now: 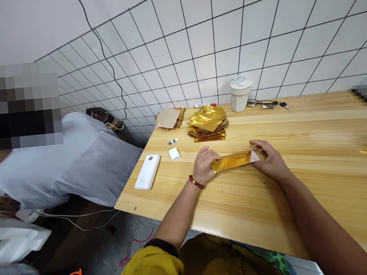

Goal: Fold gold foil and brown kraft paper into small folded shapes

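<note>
Mustard-yellow sleeve cloth with a black cuff (147, 268) fills the bottom of the frame left of centre, around the left arm. Upper centre-right, a cream-coloured lidded cup (240, 99) stands upright on the pale wood-grain worktop (320, 141); its lid is on, so what it holds cannot be seen. Folded black-framed glasses (266, 103) lie just beside it.

Right of the frame's centre is a narrow folded strip of shiny gold foil paper (233, 162), its surface lightly creased, with a pale, pointed corner at the right end. It slants slightly upward to the right. Above it in the frame sits an uneven stack of gold foil sheets (208, 124), and left of that a smaller pile topped with brown paper (168, 118).

The left hand (205, 165), a dark red bead bracelet (196, 182) at its wrist, comes up from the lower left, fingers curled and pinching the strip's left end. The right hand (271, 159) reaches in from the lower right, bent inward, its fingers curved and parted around the pale end; whether they grip it, I cannot tell. At centre-left, a white rectangular power bank (147, 172) lies near the worktop's edge, with a small white charger block (174, 154) to its right.
</note>
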Demonstrator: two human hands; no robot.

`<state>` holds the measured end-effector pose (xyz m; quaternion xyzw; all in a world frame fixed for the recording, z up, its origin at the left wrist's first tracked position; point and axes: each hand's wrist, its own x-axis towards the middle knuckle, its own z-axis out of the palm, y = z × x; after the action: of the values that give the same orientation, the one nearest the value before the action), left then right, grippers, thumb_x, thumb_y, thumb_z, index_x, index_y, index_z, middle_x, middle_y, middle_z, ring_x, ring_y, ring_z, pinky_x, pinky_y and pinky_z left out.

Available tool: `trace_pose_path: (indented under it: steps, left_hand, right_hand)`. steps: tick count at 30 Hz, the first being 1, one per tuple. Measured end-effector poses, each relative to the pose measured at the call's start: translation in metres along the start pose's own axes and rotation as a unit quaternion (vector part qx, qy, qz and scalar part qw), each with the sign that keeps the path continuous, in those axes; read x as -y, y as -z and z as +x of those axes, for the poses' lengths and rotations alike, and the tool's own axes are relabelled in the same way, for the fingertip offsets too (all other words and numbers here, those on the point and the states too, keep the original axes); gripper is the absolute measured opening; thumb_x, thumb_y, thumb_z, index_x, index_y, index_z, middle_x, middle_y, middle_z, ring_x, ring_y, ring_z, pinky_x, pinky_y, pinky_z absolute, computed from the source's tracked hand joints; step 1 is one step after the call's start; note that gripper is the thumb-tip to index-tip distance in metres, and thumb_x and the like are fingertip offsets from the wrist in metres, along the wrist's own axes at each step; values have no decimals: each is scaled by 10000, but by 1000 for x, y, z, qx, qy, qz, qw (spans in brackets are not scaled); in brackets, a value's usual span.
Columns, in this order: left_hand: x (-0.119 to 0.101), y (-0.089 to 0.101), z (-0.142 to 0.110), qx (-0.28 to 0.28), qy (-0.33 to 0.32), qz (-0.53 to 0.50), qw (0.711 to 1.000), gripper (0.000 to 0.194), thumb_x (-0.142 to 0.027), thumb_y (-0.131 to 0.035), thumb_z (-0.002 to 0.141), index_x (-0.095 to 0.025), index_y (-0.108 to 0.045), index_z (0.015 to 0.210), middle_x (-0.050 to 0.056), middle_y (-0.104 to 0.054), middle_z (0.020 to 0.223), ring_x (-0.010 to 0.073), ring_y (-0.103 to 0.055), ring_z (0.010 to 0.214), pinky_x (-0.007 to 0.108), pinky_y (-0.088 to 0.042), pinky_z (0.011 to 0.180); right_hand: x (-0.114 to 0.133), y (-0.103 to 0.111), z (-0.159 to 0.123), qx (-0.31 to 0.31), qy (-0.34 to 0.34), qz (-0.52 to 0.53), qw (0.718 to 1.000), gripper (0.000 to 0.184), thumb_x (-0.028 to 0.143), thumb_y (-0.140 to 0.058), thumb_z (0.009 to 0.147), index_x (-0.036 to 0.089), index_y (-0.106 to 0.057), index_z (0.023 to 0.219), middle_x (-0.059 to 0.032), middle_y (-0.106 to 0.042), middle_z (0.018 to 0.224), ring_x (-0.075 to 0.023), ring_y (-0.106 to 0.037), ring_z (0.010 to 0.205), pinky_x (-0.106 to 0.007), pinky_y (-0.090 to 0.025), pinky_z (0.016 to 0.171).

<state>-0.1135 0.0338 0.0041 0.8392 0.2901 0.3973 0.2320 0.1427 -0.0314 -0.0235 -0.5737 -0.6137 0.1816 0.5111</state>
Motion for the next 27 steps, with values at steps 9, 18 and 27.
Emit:
trace_pose_path:
  steps: [9, 18, 27]
  left_hand:
    - [8, -12, -3, 36, 207, -277, 938, 499, -385, -834, 621, -171, -634, 1026, 48, -673, 856, 155, -653, 839, 315, -518, 823]
    - [14, -5, 0, 43, 264, -328, 906, 607, -376, -884, 538, -168, -660, 1063, 75, -657, 1008, 172, -625, 930, 271, -533, 738]
    - [12, -8, 0, 58, 305, -395, 864, 700, -362, -889, 525, -164, -603, 1133, 50, -703, 898, 150, -667, 753, 309, -564, 732]
  right_hand:
    - [10, 11, -2, 178, -154, 232, 944, 443, 481, -811, 636, 226, -698, 981, -79, -698, 1038, -240, -651, 887, -352, -536, 748]
    - [8, 13, -1, 92, -169, 335, 923, 365, 396, -842, 597, 228, -522, 649, -18, -621, 815, -204, -622, 774, -359, -523, 692]
    - [11, 11, 1, 151, -195, 335, 909, 727, 447, -826, 633, 284, -549, 1284, -92, -649, 1235, -265, -643, 1094, -413, -532, 910]
